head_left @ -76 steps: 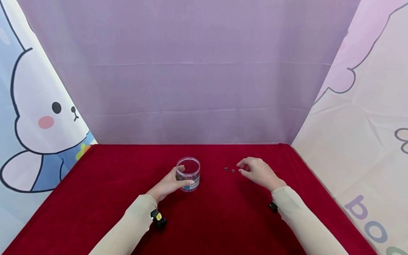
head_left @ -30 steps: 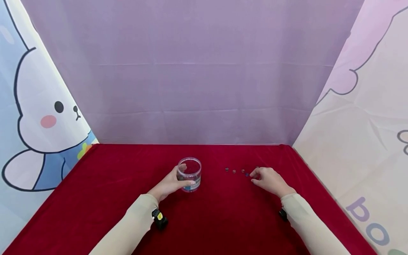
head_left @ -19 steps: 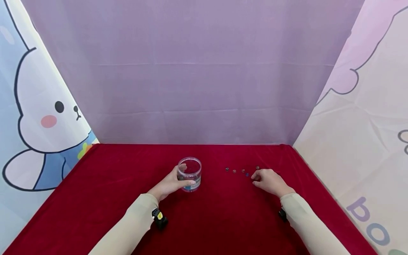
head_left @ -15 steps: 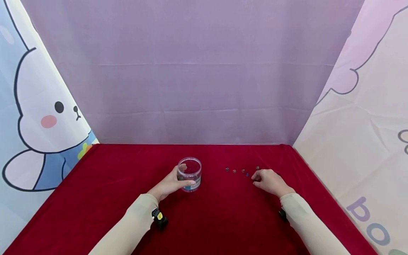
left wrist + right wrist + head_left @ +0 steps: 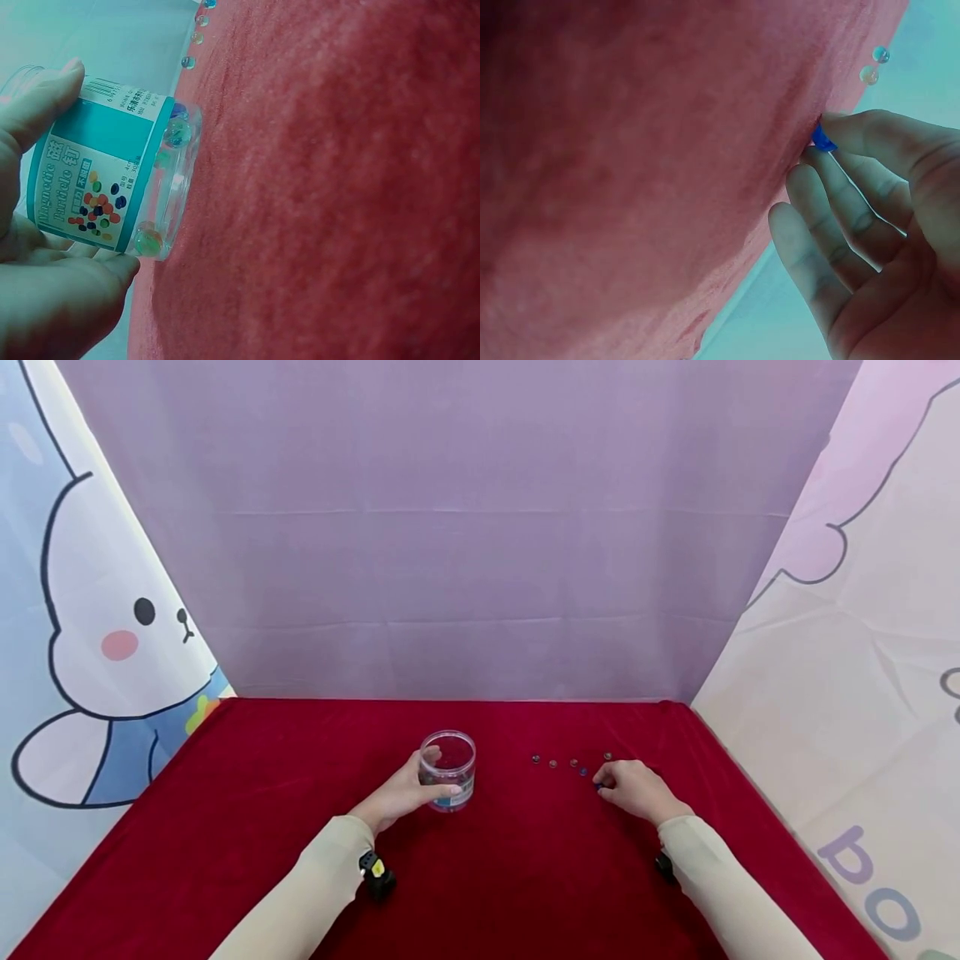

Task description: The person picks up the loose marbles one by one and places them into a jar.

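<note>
My left hand (image 5: 408,792) grips a clear open-topped plastic jar (image 5: 448,770), thumb across its front. The left wrist view shows the jar's teal-and-white label (image 5: 97,165) and several glass marbles at its bottom, one green marble (image 5: 148,241) among them. My right hand (image 5: 636,787) is low over the cloth, thumb and fingertips pinching a blue marble (image 5: 823,139); the other fingers are extended. Left of it lies a second blue marble (image 5: 582,772), and a dark marble (image 5: 607,756) lies just behind the fingers.
A red velvety cloth (image 5: 495,877) covers the table. More marbles lie in a loose row between the jar and my right hand, from a reddish marble (image 5: 573,762) to a dark marble (image 5: 536,759). A purple curtain (image 5: 465,568) hangs behind, with printed cloths at both sides.
My right hand has moved right and nearer along the cloth, uncovering several marbles. A blue marble now shows at its fingertips. My left hand stays on the jar.
</note>
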The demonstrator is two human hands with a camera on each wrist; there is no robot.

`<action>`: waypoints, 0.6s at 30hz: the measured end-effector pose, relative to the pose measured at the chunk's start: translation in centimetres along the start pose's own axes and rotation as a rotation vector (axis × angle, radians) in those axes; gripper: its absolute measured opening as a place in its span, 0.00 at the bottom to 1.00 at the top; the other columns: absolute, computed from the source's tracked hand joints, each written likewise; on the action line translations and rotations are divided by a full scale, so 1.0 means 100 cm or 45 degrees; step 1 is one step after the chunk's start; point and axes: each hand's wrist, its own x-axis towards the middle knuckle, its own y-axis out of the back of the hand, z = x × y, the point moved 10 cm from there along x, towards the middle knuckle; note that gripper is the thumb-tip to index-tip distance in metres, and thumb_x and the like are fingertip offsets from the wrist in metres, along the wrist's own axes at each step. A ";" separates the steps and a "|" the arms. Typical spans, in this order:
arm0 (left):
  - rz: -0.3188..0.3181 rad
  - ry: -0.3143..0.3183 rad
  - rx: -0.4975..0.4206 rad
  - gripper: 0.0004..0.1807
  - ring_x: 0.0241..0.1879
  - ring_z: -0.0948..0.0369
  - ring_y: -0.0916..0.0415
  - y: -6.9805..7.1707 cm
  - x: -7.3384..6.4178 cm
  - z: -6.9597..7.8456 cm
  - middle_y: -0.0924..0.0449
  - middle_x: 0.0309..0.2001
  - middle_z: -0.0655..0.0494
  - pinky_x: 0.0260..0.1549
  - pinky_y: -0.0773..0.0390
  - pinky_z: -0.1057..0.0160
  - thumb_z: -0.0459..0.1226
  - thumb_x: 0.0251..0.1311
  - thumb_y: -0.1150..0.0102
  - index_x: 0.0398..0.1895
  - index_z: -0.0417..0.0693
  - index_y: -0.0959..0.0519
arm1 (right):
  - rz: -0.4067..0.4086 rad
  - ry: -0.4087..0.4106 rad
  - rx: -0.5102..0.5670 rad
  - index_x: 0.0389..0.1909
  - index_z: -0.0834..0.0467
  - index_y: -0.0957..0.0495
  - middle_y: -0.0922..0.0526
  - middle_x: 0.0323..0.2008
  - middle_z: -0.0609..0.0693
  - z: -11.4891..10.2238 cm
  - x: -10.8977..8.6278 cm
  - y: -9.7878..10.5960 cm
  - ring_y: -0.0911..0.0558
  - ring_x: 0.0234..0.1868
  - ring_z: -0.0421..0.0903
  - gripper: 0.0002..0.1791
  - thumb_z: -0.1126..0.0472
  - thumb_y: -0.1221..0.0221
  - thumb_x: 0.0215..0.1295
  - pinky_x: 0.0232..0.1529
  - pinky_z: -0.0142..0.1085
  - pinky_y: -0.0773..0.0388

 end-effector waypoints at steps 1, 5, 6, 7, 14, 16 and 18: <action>-0.001 -0.002 0.000 0.53 0.71 0.46 0.45 0.000 0.000 0.001 0.46 0.76 0.48 0.64 0.35 0.39 0.48 0.56 0.27 0.78 0.48 0.49 | 0.002 -0.001 -0.003 0.42 0.60 0.15 0.16 0.36 0.49 0.000 0.000 0.000 0.19 0.37 0.46 0.08 0.66 0.33 0.62 0.43 0.45 0.18; -0.001 -0.002 -0.003 0.53 0.71 0.46 0.45 -0.001 0.000 0.002 0.46 0.76 0.48 0.63 0.35 0.38 0.48 0.56 0.27 0.78 0.48 0.49 | 0.002 -0.015 -0.003 0.42 0.59 0.15 0.16 0.36 0.49 0.001 -0.001 0.001 0.19 0.37 0.46 0.08 0.66 0.33 0.62 0.43 0.45 0.18; 0.000 -0.005 -0.001 0.53 0.71 0.45 0.45 -0.001 0.000 0.002 0.46 0.76 0.47 0.63 0.35 0.38 0.48 0.56 0.27 0.78 0.47 0.49 | 0.002 -0.013 -0.005 0.42 0.60 0.15 0.16 0.36 0.49 0.001 -0.001 0.001 0.19 0.37 0.46 0.08 0.66 0.33 0.62 0.43 0.46 0.18; 0.001 -0.007 -0.001 0.53 0.71 0.45 0.45 -0.001 0.000 0.002 0.46 0.76 0.47 0.63 0.35 0.38 0.47 0.56 0.27 0.78 0.47 0.49 | 0.003 -0.010 -0.007 0.42 0.60 0.15 0.16 0.36 0.49 0.001 -0.001 0.002 0.19 0.37 0.46 0.08 0.66 0.33 0.62 0.43 0.46 0.18; 0.007 -0.008 0.001 0.52 0.71 0.45 0.44 0.000 0.000 0.002 0.45 0.76 0.46 0.63 0.35 0.37 0.47 0.56 0.26 0.78 0.46 0.48 | 0.014 0.002 -0.010 0.42 0.60 0.14 0.16 0.36 0.49 0.001 0.000 0.004 0.18 0.38 0.46 0.08 0.66 0.33 0.62 0.42 0.45 0.18; 0.005 -0.005 0.000 0.53 0.71 0.45 0.44 0.000 0.001 0.002 0.45 0.76 0.46 0.63 0.35 0.38 0.48 0.56 0.26 0.78 0.46 0.49 | 0.016 0.012 -0.011 0.42 0.60 0.14 0.16 0.36 0.49 -0.001 0.001 0.005 0.18 0.38 0.46 0.08 0.66 0.33 0.62 0.42 0.45 0.18; 0.004 -0.003 0.000 0.53 0.71 0.45 0.45 0.000 0.001 0.001 0.46 0.76 0.46 0.63 0.35 0.38 0.48 0.56 0.26 0.78 0.47 0.48 | 0.021 0.024 -0.010 0.42 0.60 0.14 0.16 0.37 0.50 -0.003 0.001 0.007 0.18 0.38 0.46 0.08 0.66 0.33 0.62 0.42 0.45 0.18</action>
